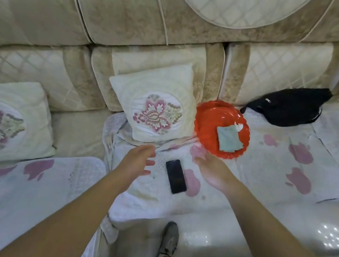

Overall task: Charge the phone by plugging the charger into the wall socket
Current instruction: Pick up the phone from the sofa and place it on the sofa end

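A black phone (176, 176) lies screen up on the sofa seat cover, slightly slanted. My left hand (137, 158) hovers just to its left, fingers relaxed and spread, holding nothing. My right hand (212, 170) is held to the phone's right, palm turned inward with straight fingers, also empty. Neither hand touches the phone. No charger, cable or wall socket is in view.
A red scalloped plate (205, 120) with a folded pale cloth (228, 139) sits behind the right hand. A flowered cushion (156, 103) leans on the sofa back (114, 13); another cushion (3, 119) is at left. A black bag (290, 106) lies at right. My shoe (168, 242) stands on the glossy floor.
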